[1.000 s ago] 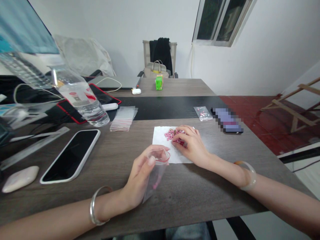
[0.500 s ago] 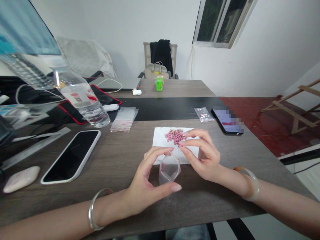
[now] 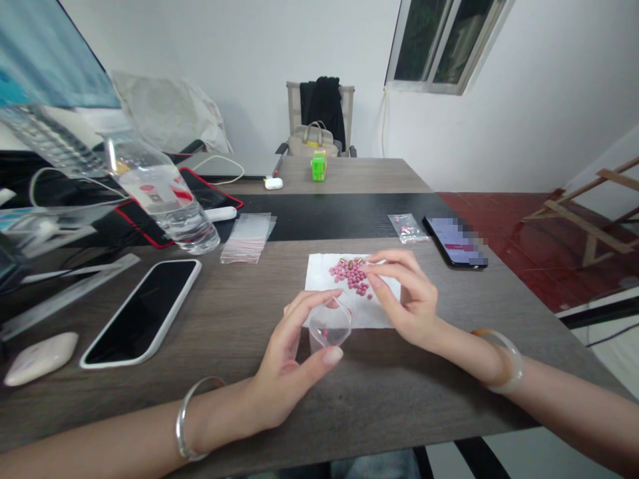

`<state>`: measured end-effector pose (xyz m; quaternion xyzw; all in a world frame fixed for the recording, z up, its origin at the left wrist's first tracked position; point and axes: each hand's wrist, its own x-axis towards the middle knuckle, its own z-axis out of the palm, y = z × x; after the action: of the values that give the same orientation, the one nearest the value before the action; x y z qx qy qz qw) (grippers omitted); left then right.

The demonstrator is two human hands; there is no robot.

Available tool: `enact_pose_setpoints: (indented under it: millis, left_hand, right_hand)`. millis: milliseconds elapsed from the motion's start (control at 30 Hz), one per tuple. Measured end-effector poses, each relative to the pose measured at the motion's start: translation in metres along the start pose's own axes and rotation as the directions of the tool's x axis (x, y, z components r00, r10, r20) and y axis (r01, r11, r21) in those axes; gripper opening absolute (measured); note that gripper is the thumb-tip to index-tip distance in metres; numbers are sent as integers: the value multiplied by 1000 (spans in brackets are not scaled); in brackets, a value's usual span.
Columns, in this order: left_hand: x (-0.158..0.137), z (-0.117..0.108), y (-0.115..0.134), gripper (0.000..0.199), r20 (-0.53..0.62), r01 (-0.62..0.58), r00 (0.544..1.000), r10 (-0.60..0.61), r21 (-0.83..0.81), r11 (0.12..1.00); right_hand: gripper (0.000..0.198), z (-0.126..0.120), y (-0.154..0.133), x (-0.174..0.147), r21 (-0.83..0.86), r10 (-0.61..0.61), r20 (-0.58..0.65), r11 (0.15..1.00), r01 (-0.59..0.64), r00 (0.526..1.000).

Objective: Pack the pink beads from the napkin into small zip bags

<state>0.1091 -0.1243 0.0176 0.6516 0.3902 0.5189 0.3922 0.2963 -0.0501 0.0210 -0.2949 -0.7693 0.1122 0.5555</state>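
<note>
My left hand (image 3: 294,356) holds a small clear zip bag (image 3: 329,327) by its rim, thumb at the near side and fingers at the far side. The bag's mouth gapes upward, and a little pink shows inside it. Beyond it, a heap of round pink pills (image 3: 352,275) lies on a white paper sheet (image 3: 319,266), with a few brown capsules (image 3: 351,264) at its far edge. My right hand (image 3: 407,296) is at the heap's right side, thumb and fingertips pinched together. Whatever is between those fingertips is too small to make out.
Flat empty zip bags (image 3: 248,237) lie farther back on the left, near a water bottle (image 3: 164,193) and a white-cased phone (image 3: 142,313). To the right are a filled clear bag (image 3: 407,228) and a dark phone (image 3: 454,241). A green box (image 3: 318,166) stands at the back.
My right hand has moved from beside the bag's mouth back to the pills. My left hand and the bag have shifted slightly left. One pill now lies apart at the heap's near right.
</note>
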Motion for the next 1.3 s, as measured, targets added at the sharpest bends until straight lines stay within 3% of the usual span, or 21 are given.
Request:
enact_pose_setpoints:
  millis: [167,367,633,867,1300]
  left_hand:
    - [-1,3,-3,49,-22,150,987,-162,-275,950]
    - [-2,3,-6,48,-31,164,982,-184,-330,930]
    - [-2,4,-8,47,-5,208,974,-227,-378,902]
    - [-2,4,-9,48,-34,193,975,-220,-364,911]
    - [-2,3,-8,48,-26,198,976,-218,-328,924]
  right_hand:
    - [19,4,44,7,-150,173,-11,973,-173,985]
    - [18,3,79,3,-272,287,128,931,-245,949]
    - [19,7,80,-1,-399,358,243,884,-244,902]
    - [14,7,76,2,-383,456,254,857,-344,853]
    - [10,8,77,1,-323,476,234,860,-394,848]
